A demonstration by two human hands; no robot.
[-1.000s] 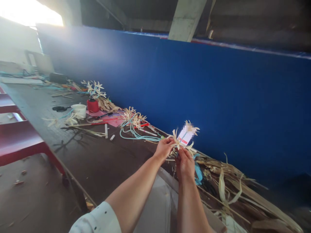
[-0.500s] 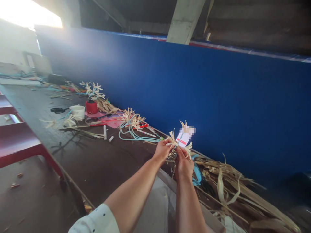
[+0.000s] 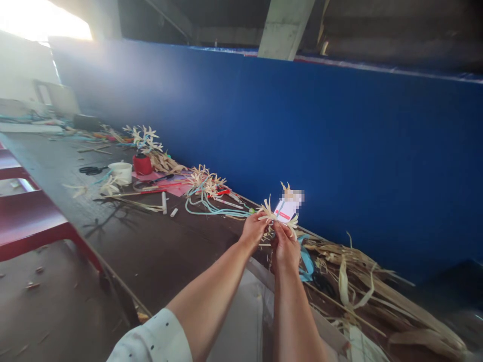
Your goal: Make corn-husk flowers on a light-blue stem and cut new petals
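here, the left hand [image 3: 253, 231] pinches a pale flower spray [image 3: 267, 212] with fingers closed, the right hand [image 3: 286, 250] gripping it alongside, fingers bunched too; it's up over the dark tabletop [image 3: 204, 251], where a white cup [image 3: 121, 173] stands near scissors [image 3: 92, 171], blue wall [image 3: 339, 151] behind, red stool [image 3: 30, 221] off left.
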